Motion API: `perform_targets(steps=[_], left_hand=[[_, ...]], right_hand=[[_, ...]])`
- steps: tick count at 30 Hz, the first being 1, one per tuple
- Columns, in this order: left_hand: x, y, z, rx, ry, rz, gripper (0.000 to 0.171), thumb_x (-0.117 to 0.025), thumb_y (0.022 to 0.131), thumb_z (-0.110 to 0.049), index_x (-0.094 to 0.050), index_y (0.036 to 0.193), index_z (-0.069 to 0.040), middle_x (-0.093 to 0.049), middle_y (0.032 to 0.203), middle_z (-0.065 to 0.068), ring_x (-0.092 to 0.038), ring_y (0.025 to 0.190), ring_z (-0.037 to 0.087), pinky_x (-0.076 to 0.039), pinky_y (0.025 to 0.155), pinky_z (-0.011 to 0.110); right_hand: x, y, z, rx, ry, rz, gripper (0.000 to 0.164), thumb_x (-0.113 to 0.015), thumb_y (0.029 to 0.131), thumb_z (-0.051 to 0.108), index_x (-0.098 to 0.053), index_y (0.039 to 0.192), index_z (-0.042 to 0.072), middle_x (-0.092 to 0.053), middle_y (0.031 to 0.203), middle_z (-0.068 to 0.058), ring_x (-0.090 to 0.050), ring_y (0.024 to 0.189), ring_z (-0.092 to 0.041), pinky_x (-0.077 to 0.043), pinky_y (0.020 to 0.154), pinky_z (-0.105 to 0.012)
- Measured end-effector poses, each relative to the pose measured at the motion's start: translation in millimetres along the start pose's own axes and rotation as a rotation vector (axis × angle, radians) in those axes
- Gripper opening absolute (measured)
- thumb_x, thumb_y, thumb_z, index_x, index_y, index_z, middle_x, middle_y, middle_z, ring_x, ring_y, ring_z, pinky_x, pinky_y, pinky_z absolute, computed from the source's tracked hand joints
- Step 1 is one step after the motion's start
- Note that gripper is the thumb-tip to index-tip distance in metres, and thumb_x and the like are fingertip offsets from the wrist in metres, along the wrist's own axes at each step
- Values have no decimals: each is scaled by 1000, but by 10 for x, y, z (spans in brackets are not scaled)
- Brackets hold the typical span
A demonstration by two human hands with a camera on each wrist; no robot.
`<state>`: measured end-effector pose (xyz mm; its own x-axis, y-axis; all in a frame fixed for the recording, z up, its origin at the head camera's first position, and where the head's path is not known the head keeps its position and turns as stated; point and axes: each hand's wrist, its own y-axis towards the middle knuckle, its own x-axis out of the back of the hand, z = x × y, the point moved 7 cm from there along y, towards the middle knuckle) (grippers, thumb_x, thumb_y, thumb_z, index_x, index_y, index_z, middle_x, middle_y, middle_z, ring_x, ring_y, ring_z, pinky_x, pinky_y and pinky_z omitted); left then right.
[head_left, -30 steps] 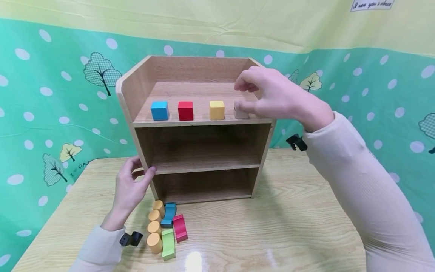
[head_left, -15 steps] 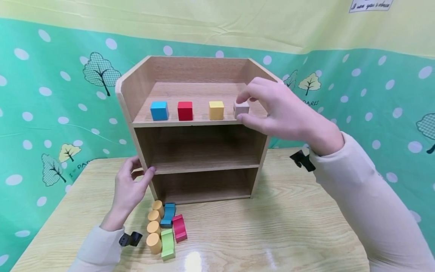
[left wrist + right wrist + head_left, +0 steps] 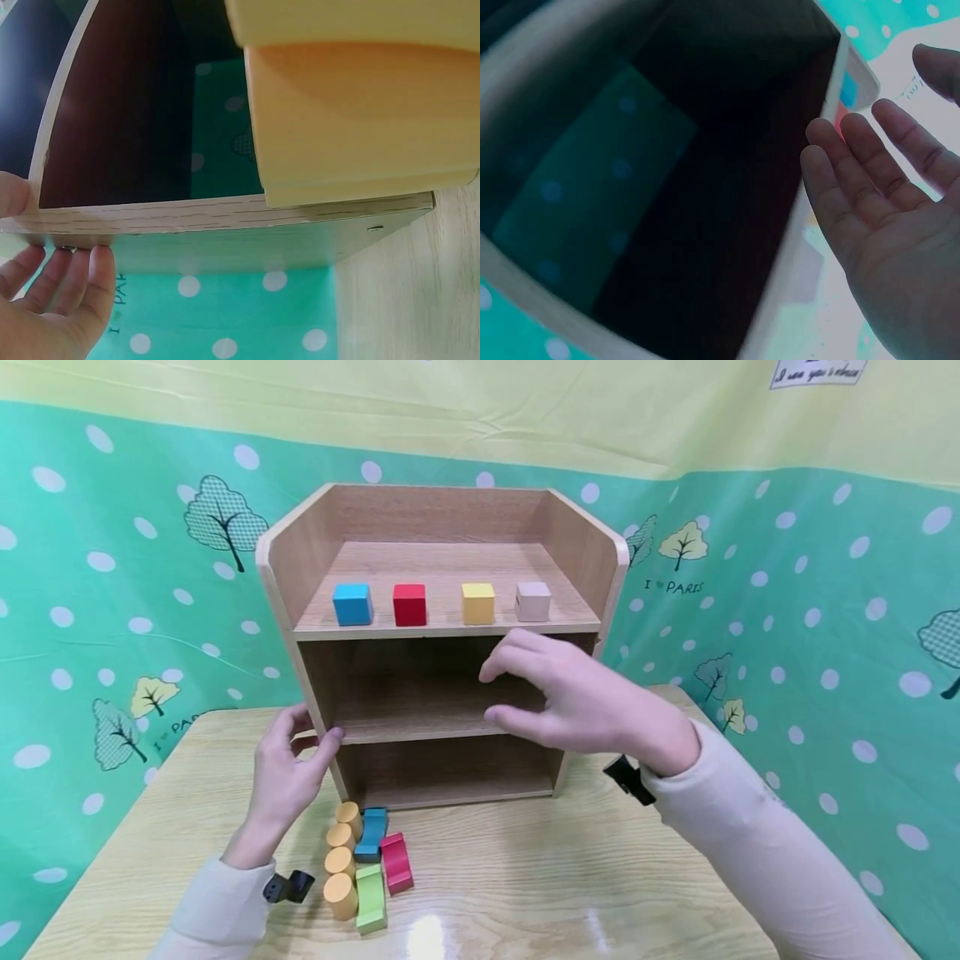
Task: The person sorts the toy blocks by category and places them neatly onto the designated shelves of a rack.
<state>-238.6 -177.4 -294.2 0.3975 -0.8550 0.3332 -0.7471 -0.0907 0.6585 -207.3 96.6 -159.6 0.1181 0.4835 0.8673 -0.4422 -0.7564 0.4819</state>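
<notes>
A small wooden shelf (image 3: 442,564) stands upright on the table. My left hand (image 3: 288,772) grips its left side panel, thumb at the front edge and fingers behind, as the left wrist view also shows around the panel edge (image 3: 187,216). Along the top board's front sit a blue cube (image 3: 352,605), a red cube (image 3: 409,606), a yellow cube (image 3: 477,605) and a pale grey cube (image 3: 532,602). In front of the middle compartment hovers my right hand (image 3: 577,697), holding nothing, its fingers apart from the thumb. The right wrist view shows those fingers (image 3: 870,169) extended beside the shelf.
Left of centre on the table (image 3: 600,868), several orange cylinders (image 3: 341,893) stand in a row. Beside them lie a blue curved block (image 3: 372,835), a magenta curved block (image 3: 397,863) and a green curved block (image 3: 371,897). A patterned curtain (image 3: 787,610) hangs behind.
My right hand has let go of the pale grey cube and moved down from the top board to before the middle compartment. The left hand and the other blocks look unmoved.
</notes>
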Motion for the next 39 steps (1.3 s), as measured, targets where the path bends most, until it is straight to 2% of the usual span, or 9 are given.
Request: perform_targets(steps=[13, 19, 24, 29, 38, 39], left_hand=[[-8, 14, 40, 11, -6, -1, 40, -69, 84, 1, -54, 121, 4, -60, 108, 16, -53, 94, 13, -47, 78, 15], [8, 8, -44, 7, -2, 3, 39, -68, 84, 2, -53, 120, 5, -59, 108, 17, -53, 94, 17, -48, 78, 16], [18, 8, -83, 0, 3, 3, 38, -68, 84, 3, -53, 119, 7, -59, 107, 18, -54, 93, 17, -48, 78, 16], [17, 7, -58, -4, -10, 1, 37, -67, 84, 3, -54, 119, 7, -59, 106, 18, -53, 92, 14, -48, 78, 15], [15, 7, -59, -8, -8, 1, 37, -66, 84, 4, -53, 119, 7, -59, 106, 18, -53, 92, 12, -48, 77, 15], [9, 9, -6, -3, -5, 2, 38, -67, 84, 3, -54, 119, 6, -59, 106, 16, -53, 93, 12, -48, 77, 15]], right_hand=[[-593, -74, -10, 35, 85, 33, 25, -69, 87, 26, -61, 107, 14, -54, 104, 9, -51, 95, -3, -45, 84, -19], [-828, -99, -29, 7, 128, 66, 26, -68, 87, 30, -60, 108, 16, -54, 106, 11, -51, 97, -2, -45, 85, -20], [-1058, -124, -27, -31, 151, 126, 27, -67, 88, 31, -60, 110, 17, -54, 109, 11, -51, 99, -1, -45, 86, -19], [-1293, -131, -20, -51, 159, 182, 28, -66, 89, 31, -60, 112, 17, -55, 110, 9, -52, 99, -2, -44, 87, -19], [-1589, -141, 4, -50, 187, 219, 29, -67, 88, 32, -60, 113, 18, -55, 110, 9, -51, 101, -1, -42, 90, -15], [-1617, -142, 3, -53, 191, 224, 29, -67, 88, 32, -60, 113, 18, -55, 110, 9, -50, 101, 0, -42, 90, -15]])
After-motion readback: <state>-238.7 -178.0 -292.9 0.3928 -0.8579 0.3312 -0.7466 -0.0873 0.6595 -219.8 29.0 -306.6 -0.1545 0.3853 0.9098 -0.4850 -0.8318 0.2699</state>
